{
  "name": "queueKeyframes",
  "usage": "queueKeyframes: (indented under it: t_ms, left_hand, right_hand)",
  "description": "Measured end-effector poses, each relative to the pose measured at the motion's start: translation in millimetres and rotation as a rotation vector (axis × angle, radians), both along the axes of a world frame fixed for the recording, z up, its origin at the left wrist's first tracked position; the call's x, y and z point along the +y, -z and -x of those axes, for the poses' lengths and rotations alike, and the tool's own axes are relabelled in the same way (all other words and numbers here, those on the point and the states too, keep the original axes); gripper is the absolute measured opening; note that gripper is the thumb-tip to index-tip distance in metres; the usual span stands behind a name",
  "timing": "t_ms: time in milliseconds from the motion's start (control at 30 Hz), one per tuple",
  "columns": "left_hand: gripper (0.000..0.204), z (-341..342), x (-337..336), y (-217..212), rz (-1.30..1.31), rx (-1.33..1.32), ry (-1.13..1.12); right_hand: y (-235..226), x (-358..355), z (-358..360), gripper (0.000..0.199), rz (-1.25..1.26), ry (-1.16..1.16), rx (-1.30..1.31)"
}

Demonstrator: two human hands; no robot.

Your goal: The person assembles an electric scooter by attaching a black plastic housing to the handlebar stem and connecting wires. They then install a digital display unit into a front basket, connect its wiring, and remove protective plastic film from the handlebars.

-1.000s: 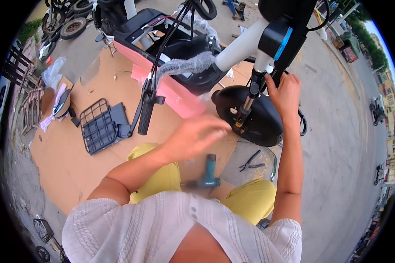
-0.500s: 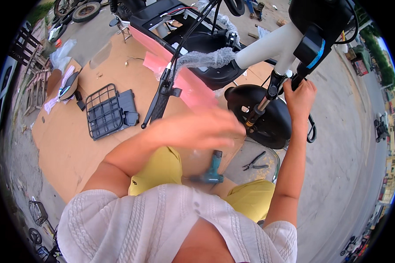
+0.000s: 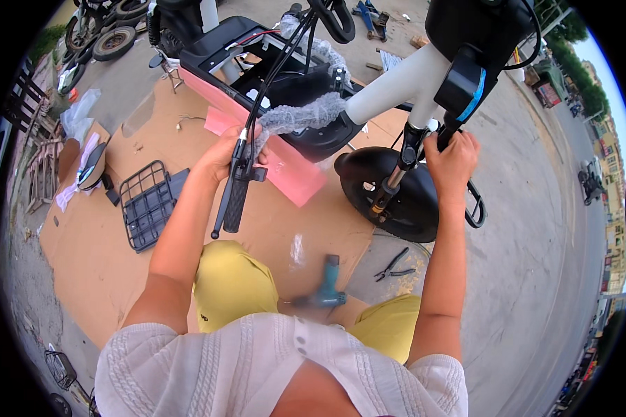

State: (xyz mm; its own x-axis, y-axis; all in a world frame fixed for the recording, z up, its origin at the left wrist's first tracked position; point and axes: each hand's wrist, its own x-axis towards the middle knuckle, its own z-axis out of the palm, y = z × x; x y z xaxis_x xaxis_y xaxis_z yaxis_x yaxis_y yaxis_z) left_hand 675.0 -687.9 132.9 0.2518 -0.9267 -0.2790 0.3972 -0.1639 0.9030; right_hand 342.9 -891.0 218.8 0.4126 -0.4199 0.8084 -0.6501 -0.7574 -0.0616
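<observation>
A partly built two-wheeled scooter with a thick white frame (image 3: pixel 396 83) stands tilted before me. My left hand (image 3: pixel 220 154) is closed around its handlebar beside the brake lever (image 3: pixel 222 212) and the black rubber grip (image 3: pixel 236 205). Some of its fingers are hidden behind the lever and cables. Bubble wrap (image 3: pixel 302 116) covers the bar farther along. My right hand (image 3: pixel 453 167) is wrapped around a black tube-like part under the black front housing (image 3: pixel 462 87), above the front wheel's black fender (image 3: pixel 417 198). A suspension fork leg (image 3: pixel 395 179) runs down just left of that hand.
On the cardboard sheet (image 3: pixel 118 278) lie a black wire rack (image 3: pixel 145 208) and pink foam sheet (image 3: pixel 295 170). A teal power tool (image 3: pixel 329 281) rests between my knees, with black-handled pliers (image 3: pixel 394 265) to its right. Old tires (image 3: pixel 114 43) lie at the far left.
My left hand has swung left and away from in front of me and taken hold of the handlebar. My right hand keeps its grip. The whole view has shifted slightly.
</observation>
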Motion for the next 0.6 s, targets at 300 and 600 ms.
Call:
queueKeyframes:
  t_ms: [300,600]
  left_hand:
    - [0.027,-11.0,-0.7,39.4,0.235,-0.828,-0.366]
    - [0.029,-10.4,0.7,43.1,0.243,-0.209,-0.603]
  right_hand:
    - [4.6,-2.1,4.7,0.024,-0.018,0.022,0.048]
    - [6.3,-1.5,2.7,0.023,-0.001,0.036,0.050]
